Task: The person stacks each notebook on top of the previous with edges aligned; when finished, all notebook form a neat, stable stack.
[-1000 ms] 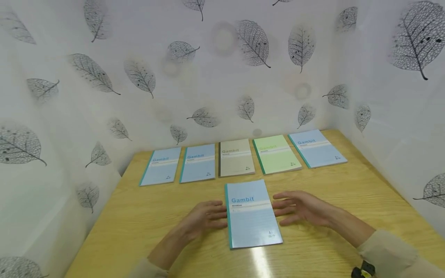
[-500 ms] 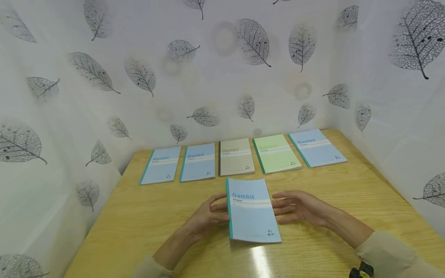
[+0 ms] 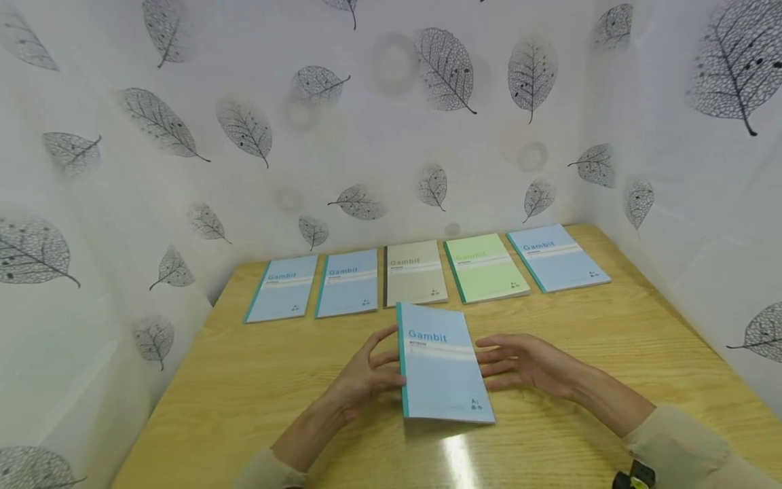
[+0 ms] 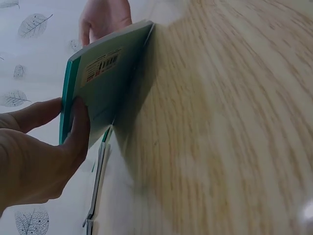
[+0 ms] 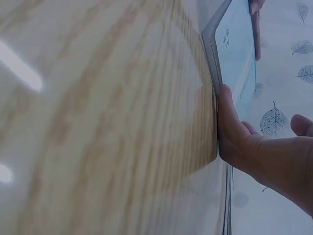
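Note:
A blue notebook [image 3: 442, 377] marked "Gambit", with a teal spine, is tilted up on its spine side over the wooden table, its right edge low. My left hand [image 3: 357, 384] pinches the spine between thumb and fingers. The left wrist view shows the notebook's back cover [image 4: 105, 85] with a barcode label, facing the table. On the opposite side, my right hand [image 3: 534, 367] has its fingers extended at the notebook's right edge. In the right wrist view, a fingertip [image 5: 225, 93] lies right at the page edge, close to the tabletop.
Behind, a row of notebooks lies on the table [image 3: 244, 380]: two blue ones [image 3: 282, 292] [image 3: 348, 285], a beige one [image 3: 417, 278], a green one [image 3: 489, 272] and another blue one [image 3: 559, 261]. A leaf-patterned white curtain [image 3: 379, 136] encloses the back and sides.
My left hand has taken hold of the spine and raised that side of the notebook off the table. The right hand has stayed almost still at the other edge.

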{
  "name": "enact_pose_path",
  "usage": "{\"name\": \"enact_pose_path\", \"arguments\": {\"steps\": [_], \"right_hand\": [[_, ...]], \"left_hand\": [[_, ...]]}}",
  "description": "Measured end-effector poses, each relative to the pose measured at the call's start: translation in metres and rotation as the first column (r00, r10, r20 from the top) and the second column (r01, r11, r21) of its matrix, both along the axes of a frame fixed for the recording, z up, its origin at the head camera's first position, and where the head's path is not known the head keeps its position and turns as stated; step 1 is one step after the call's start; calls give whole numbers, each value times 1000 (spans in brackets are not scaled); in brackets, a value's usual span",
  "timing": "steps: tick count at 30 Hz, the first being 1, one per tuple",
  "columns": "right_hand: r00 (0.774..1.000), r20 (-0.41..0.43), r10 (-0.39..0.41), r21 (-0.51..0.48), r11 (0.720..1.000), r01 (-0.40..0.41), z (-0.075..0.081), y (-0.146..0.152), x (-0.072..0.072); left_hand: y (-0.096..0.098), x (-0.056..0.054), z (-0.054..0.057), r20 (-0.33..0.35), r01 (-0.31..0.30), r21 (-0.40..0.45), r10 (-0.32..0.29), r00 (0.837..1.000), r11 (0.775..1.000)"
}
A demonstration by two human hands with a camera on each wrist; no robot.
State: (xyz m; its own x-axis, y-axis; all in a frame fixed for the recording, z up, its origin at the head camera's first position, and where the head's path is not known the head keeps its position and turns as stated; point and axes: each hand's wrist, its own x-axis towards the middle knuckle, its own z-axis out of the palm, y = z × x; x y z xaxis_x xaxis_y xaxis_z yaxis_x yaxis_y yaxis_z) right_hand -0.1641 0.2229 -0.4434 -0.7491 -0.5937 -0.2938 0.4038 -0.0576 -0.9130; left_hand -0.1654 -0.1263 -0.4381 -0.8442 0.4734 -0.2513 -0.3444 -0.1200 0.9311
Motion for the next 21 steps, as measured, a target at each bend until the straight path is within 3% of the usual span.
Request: {"name": "enact_pose_path", "arguments": {"steps": [6,12,21], "right_hand": [[1000,-13,-5,-13,1000,5,-3,-6,0],[996,-89,-11,-42,999,7,-5,-15,1],[974,-142,-179,-39,984,175,1,-30,-3]], "left_hand": [[-1,-1,9,-40,7,68,-4,999,998],[-4,-5,14,-67,16,140,-7,998,990],[-9,-22,18,-85,-67,74,74,994,995]]}}
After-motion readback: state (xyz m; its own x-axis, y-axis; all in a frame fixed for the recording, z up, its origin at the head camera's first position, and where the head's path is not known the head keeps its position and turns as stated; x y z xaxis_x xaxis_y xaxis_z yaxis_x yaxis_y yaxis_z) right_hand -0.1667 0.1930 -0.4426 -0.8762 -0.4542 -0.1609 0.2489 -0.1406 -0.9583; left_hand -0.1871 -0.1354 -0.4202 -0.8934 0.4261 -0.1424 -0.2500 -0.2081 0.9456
